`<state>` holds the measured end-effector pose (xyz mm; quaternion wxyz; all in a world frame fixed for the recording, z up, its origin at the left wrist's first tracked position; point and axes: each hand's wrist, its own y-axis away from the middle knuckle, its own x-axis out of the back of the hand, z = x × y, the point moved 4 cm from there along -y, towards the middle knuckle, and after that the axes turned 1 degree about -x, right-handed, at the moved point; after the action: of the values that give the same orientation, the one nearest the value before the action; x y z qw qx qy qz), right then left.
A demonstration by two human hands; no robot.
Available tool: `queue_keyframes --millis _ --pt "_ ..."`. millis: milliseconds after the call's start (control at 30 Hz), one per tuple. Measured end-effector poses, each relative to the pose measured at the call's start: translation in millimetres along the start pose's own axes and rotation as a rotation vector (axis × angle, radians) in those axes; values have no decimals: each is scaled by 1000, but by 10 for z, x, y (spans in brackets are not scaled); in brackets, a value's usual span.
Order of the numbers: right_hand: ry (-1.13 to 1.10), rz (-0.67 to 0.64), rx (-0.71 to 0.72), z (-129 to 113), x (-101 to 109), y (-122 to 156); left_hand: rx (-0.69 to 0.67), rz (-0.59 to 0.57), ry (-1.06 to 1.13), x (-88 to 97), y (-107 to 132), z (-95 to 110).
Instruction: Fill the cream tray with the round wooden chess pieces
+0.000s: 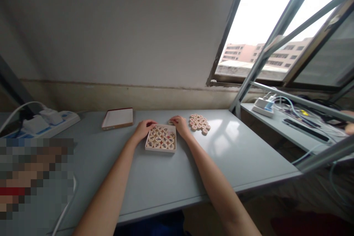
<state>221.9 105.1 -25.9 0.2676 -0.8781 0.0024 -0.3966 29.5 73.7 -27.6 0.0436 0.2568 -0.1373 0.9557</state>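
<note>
A shallow white box (160, 150) sits on the desk, filled with several rows of round Chinese chess pieces (158, 139) bearing dark characters. My left hand (143, 129) is at the box's far left corner, its fingers curled over the rim. At the far right corner is my right hand (179, 124), fingers bent together around a pale chess piece (170, 122) just beyond the box's edge; the fingers partly cover it. To the right of that hand, a loose cluster of chess pieces (198, 121) with reddish marks lies flat on the desk.
The box lid (118, 118) lies at the back left of the grey desk (163, 180). A power strip (52, 123) with plugs stands at the left. On the right, beyond a metal frame (260, 66), a shelf holds another power strip (262, 107) and tangled cables. A wall closes the back.
</note>
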Motion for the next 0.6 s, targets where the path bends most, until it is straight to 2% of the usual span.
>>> queue_keyframes --millis 133,300,600 --pt "57 42 10 2 92 16 -10 4 9 -5 0 3" --pt "174 -151 102 -59 136 53 -14 9 -8 -5 2 15" --pt "524 -98 54 -42 307 69 -11 21 18 -6 -5 -32"
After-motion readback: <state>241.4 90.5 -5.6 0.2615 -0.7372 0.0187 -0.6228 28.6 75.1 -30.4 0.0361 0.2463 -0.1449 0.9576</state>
